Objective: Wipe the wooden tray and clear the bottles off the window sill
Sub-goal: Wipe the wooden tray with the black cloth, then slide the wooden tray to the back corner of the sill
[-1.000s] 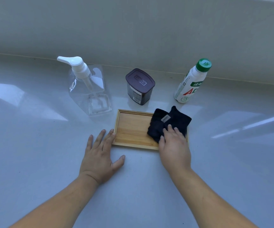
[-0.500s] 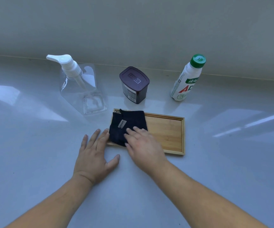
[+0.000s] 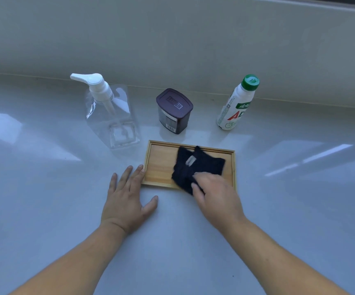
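Note:
A small wooden tray [image 3: 160, 165] lies on the white window sill [image 3: 44, 199] in front of me. A dark navy cloth [image 3: 195, 167] rests on the tray's right half. My right hand [image 3: 217, 196] presses on the cloth's near edge, blurred by motion. My left hand [image 3: 127, 201] lies flat on the sill, fingers spread, fingertips against the tray's left near corner. Behind the tray stand a clear pump bottle [image 3: 110, 116] at left, a dark brown lidded container [image 3: 173, 110] in the middle, and a white bottle with a green cap [image 3: 237, 105] at right.
A pale wall [image 3: 172, 39] rises right behind the three containers. The sill stretches wide to left and right, with bright sunlight patches on it.
My right hand has slid the cloth from the tray's left end toward its right half. One second ago the cloth was at the right end. The left hand has stayed put.

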`<state>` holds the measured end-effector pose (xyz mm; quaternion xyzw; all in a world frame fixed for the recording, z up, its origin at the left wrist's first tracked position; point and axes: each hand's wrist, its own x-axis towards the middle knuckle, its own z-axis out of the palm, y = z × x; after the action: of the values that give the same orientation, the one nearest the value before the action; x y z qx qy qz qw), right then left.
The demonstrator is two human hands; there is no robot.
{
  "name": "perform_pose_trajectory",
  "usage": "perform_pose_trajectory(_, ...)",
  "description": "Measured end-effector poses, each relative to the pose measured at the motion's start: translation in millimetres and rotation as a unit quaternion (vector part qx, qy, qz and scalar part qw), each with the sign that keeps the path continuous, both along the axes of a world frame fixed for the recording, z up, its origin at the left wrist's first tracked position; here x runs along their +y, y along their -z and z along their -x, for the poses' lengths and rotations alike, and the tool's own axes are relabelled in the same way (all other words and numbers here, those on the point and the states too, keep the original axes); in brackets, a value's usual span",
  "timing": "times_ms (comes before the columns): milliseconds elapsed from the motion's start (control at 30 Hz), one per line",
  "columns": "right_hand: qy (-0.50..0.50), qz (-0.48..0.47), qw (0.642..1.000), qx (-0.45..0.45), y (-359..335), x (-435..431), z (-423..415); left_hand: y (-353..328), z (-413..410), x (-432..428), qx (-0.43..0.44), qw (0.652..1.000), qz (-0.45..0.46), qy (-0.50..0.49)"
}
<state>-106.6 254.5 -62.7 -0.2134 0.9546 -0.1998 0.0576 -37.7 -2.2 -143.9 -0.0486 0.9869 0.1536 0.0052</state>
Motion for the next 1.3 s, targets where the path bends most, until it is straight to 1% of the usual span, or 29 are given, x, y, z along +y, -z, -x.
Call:
perform_pose_trajectory(167, -0.143, -0.059, 0.987, 0.049, 12, -11, -77, -2, -1, -2, -0.017, 1.0, -0.003, 0.007)
perform_pose_trajectory(300, -0.178, -0.141, 0.974, 0.015, 19, 0, -121, -10, -1, -3, -0.033, 0.999, -0.03, 0.011)
perform_pose_trajectory(333, -0.175, -0.144, 0.974, 0.005, 16, 1, -124, -12, -1, -4, -0.035, 0.999, -0.039, 0.012)
perform_pose_trajectory(400, -0.128, -0.107, 0.986, -0.016, 7, 3, -117, -17, -1, -5, -0.032, 0.998, -0.062, 0.008)
perform_pose_trajectory(433, -0.071, -0.076, 0.994, -0.032, 2, 6, -108, -21, 1, -5, -0.032, 0.996, -0.077, 0.002)
perform_pose_trajectory(467, 0.008, -0.047, 0.997, -0.058, -3, 9, -94, -24, 4, -5, -0.034, 0.995, -0.094, -0.008)
perform_pose_trajectory(500, 0.103, -0.017, 0.99, -0.091, -8, 14, -77, -28, 7, -4, -0.039, 0.993, -0.112, -0.023)
perform_pose_trajectory(533, 0.201, 0.026, 0.971, -0.129, -12, 19, -60, -33, 12, -4, -0.041, 0.99, -0.132, -0.041)
perform_pose_trajectory(567, 0.287, 0.08, 0.939, -0.174, -14, 23, -42, -38, 17, -3, -0.044, 0.984, -0.157, -0.064)
perform_pose_trajectory(600, 0.348, 0.133, 0.902, -0.218, -16, 25, -26, -45, 23, -1, -0.054, 0.975, -0.193, -0.091)
perform_pose_trajectory(633, 0.386, 0.172, 0.871, -0.251, -17, 26, -12, -51, 29, 0, -0.071, 0.962, -0.234, -0.119)
perform_pose_trajectory(667, 0.407, 0.195, 0.85, -0.272, -17, 27, -2, -57, 35, 1, -0.093, 0.946, -0.275, -0.144)
perform_pose_trajectory(767, 0.44, 0.234, 0.816, -0.292, -17, 29, 13, -68, 50, 3, -0.152, 0.889, -0.378, -0.207)
perform_pose_trajectory(800, 0.447, 0.246, 0.808, -0.293, -18, 30, 15, -71, 53, 4, -0.163, 0.877, -0.393, -0.223)
perform_pose_trajectory(833, 0.45, 0.256, 0.804, -0.294, -18, 32, 15, -75, 55, 5, -0.17, 0.871, -0.398, -0.231)
perform_pose_trajectory(1067, 0.446, 0.286, 0.81, -0.252, -15, 65, 16, -91, 51, 38, -0.192, 0.877, -0.381, -0.221)
perform_pose_trajectory(1200, 0.438, 0.291, 0.818, -0.234, -13, 106, 22, -97, 53, 77, -0.192, 0.878, -0.379, -0.219)
perform_pose_trajectory(1300, 0.434, 0.289, 0.82, -0.236, -13, 146, 30, -100, 59, 116, -0.191, 0.879, -0.381, -0.213)
